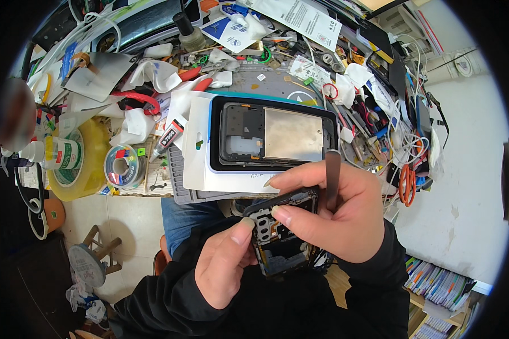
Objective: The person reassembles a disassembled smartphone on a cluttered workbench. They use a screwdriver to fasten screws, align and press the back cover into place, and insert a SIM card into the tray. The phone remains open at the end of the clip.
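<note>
Slipping could scratch the opened phone [283,251], likeliest if the tool [333,179] tucked in the right hand [345,217] swings | left hand [223,260] clamped on phone's left edge, right thumb on its face; hold underneath hidden, unclear | phone between both hands, black tray [243,166] just beyond

On the cluttered workbench [147,185], a yellow tape roll [99,161] and a wire spool [131,173] are set at left; a grey mat [178,179] is laid at centre; white cables [406,139] are heaped at right.
</note>
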{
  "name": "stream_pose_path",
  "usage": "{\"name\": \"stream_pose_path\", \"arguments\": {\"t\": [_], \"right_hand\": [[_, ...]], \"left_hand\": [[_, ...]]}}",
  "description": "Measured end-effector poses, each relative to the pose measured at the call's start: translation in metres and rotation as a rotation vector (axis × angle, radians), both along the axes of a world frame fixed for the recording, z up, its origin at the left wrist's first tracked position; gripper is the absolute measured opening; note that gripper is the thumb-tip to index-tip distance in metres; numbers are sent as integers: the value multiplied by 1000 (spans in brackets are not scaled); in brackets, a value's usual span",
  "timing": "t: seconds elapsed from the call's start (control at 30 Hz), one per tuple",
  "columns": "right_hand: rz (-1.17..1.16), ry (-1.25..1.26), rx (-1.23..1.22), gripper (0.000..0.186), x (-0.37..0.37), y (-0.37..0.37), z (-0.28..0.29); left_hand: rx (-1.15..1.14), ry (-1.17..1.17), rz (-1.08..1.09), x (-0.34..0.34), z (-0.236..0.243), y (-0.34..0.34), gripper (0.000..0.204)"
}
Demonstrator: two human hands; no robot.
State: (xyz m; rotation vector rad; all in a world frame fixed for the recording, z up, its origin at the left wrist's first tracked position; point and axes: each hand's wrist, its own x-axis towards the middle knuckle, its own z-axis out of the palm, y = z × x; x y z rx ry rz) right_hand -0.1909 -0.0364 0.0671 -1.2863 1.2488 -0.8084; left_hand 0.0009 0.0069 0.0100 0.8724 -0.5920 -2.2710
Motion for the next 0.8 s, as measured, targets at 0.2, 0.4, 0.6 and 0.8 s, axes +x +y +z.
{"name": "stream_pose_path", "arguments": {"t": [0.2,0.4,0.6,0.8], "right_hand": [[5,41,-87,31,1,1,-4],[-30,21,-152,45,4,2,-11],[-33,14,-81,61,2,1,-8],[-92,-97,5,69,5,4,-12]], "left_hand": [[18,30,90,-6,8,-1,65],[46,176,176,-6,5,-1,52],[-113,62,92,-2,-1,2,44],[-171,86,334,-18,-1,5,62]]}}
